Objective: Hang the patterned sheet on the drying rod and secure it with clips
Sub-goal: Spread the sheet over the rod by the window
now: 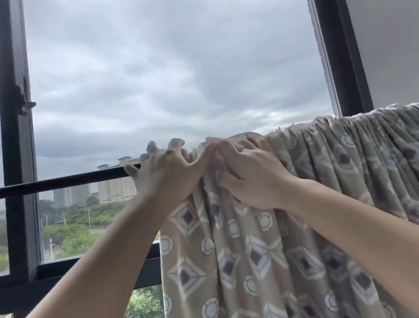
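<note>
A beige patterned sheet with diamonds and circles hangs bunched over a dark horizontal drying rod and fills the lower right of the head view. My left hand is at the sheet's left top edge, thumb and forefinger pinching the fabric, the other fingers spread above the rod. My right hand, with a ring on one finger, grips a fold of the sheet right beside the left hand. I see no clip; the fingers may hide one.
A dark window frame stands open to a cloudy sky, buildings and trees far below. A grey wall is at the right. The rod's left stretch carries no fabric.
</note>
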